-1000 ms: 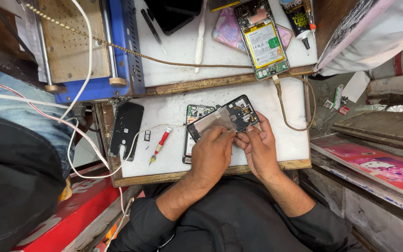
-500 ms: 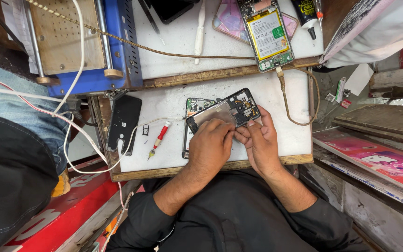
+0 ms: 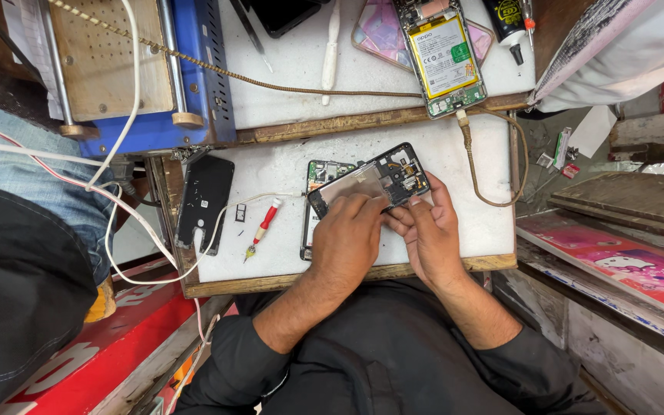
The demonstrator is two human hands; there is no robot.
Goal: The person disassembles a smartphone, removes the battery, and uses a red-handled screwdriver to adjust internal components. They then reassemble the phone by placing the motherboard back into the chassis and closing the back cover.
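Observation:
Both my hands hold an opened black phone (image 3: pixel 374 178) above a white work board (image 3: pixel 286 250). My left hand (image 3: pixel 346 237) grips its lower left side, fingers over the silver inner plate. My right hand (image 3: pixel 429 230) holds the right end near the exposed circuit parts, fingertips pressed to its edge. Under the phone lies a green circuit board piece (image 3: pixel 320 172). A red-handled screwdriver (image 3: pixel 262 228) rests on the board to the left, beside a black back cover (image 3: pixel 204 199).
On the upper white board lie another open phone with a yellow battery (image 3: pixel 442 58), joined to a braided cable (image 3: pixel 501 173), a white tool (image 3: pixel 330 52) and a pink case (image 3: pixel 378 31). A blue machine (image 3: pixel 147 73) stands upper left. White and red wires (image 3: pixel 128 223) trail left.
My hands and the phone have stayed almost still on the board; only the fingertips shifted slightly along the phone's edge. The camera view drifted a little.

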